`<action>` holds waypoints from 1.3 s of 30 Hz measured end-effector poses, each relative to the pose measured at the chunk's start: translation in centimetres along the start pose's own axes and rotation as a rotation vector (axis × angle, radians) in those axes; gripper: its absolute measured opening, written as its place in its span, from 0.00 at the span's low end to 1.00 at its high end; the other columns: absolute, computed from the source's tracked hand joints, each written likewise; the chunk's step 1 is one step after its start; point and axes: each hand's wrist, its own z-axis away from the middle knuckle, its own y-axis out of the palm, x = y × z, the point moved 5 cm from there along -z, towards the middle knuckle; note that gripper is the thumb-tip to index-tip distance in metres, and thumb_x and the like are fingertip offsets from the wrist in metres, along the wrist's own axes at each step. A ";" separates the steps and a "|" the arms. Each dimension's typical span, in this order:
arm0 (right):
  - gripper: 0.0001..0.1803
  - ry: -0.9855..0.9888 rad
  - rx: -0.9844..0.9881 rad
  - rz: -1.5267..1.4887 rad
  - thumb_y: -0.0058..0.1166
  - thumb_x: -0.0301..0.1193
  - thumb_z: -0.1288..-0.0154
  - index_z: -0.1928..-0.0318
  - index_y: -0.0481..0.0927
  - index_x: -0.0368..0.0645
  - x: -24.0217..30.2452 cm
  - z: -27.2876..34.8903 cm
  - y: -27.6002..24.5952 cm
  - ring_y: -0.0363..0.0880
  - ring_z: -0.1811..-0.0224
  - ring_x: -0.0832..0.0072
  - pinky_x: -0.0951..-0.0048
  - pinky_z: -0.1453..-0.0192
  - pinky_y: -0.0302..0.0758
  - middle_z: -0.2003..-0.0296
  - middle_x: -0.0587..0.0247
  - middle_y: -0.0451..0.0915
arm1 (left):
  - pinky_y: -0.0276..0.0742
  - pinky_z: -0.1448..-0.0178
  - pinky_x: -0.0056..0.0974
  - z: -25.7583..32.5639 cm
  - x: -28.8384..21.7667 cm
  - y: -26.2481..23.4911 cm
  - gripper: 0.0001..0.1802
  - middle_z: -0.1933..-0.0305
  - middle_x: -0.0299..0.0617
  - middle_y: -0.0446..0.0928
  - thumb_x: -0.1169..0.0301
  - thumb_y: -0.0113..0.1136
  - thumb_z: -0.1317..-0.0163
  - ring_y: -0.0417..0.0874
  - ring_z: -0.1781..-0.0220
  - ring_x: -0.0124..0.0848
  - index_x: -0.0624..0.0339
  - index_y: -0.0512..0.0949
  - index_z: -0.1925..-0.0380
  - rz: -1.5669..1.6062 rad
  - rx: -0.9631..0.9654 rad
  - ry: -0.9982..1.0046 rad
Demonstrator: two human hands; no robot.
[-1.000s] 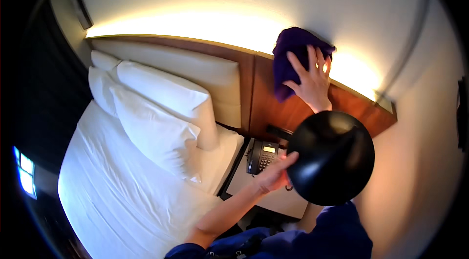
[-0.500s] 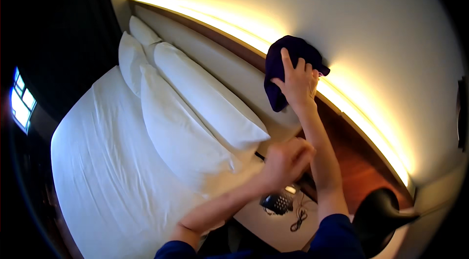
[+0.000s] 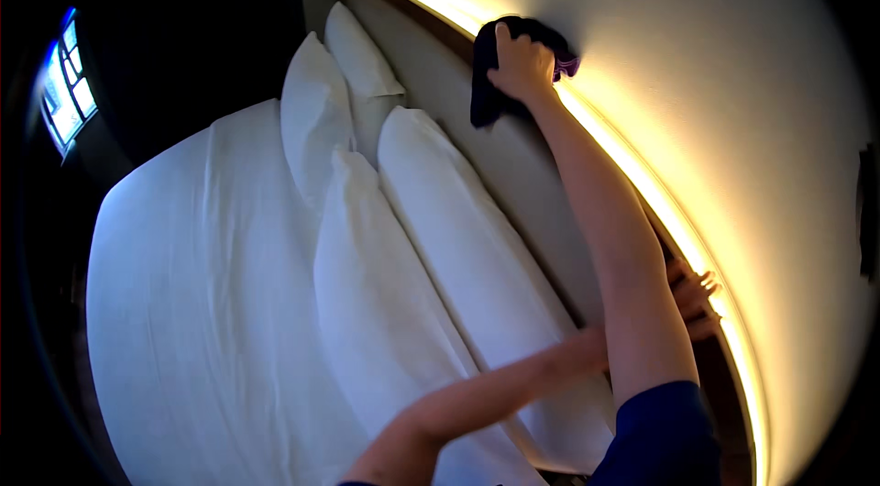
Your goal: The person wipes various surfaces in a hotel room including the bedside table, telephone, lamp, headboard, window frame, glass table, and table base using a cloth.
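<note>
My right hand (image 3: pixel 524 67) presses a bunched dark purple cloth (image 3: pixel 488 96) against the lit ledge (image 3: pixel 632 165) on top of the headboard. Its fingers curl over the cloth, which also touches the wall behind. Crossing beneath my right arm, my left arm reaches to the right. My left hand (image 3: pixel 694 303) rests at the ledge's near stretch with its fingers apart and nothing seen in them. It is slightly blurred, and my right forearm hides its wrist.
White pillows (image 3: pixel 458 211) lean along the padded headboard (image 3: pixel 527 170), at the head of a bed with a white sheet (image 3: pixel 174 303). A pale wall (image 3: pixel 697 73) rises behind the ledge. Far left, a bright window (image 3: pixel 69 87) shows in the dark.
My right hand has slid the cloth farther along the ledge, away from me. My left hand has swung right, under my right arm, to the ledge. The view has shifted toward the bed.
</note>
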 end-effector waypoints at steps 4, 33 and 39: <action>0.36 -0.067 -0.030 -0.218 0.56 0.30 0.56 0.42 0.63 0.61 2.0 -9.5 4.9 0.78 0.51 0.54 0.54 0.51 0.75 0.56 0.53 0.79 | 0.35 0.26 0.56 -0.4 0.3 -1.9 0.35 0.28 0.45 0.49 0.49 0.51 0.41 0.45 0.25 0.40 0.52 0.59 0.37 0.170 0.071 0.045; 0.41 0.315 0.394 -2.419 0.50 0.34 0.58 0.37 0.60 0.39 23.4 39.6 -14.6 0.68 0.42 0.65 0.68 0.36 0.64 0.46 0.56 0.71 | 0.72 0.42 0.46 44.5 -40.6 -15.2 0.25 0.39 0.45 0.69 0.52 0.49 0.35 0.69 0.38 0.40 0.53 0.72 0.44 0.696 -0.798 -1.973; 0.42 0.265 1.770 -2.360 0.50 0.34 0.59 0.37 0.60 0.39 52.0 64.7 -20.3 0.69 0.43 0.65 0.68 0.37 0.65 0.46 0.56 0.72 | 0.65 0.36 0.49 47.4 -57.1 -25.4 0.44 0.36 0.45 0.65 0.35 0.40 0.41 0.68 0.36 0.40 0.54 0.55 0.33 1.295 -1.821 -1.126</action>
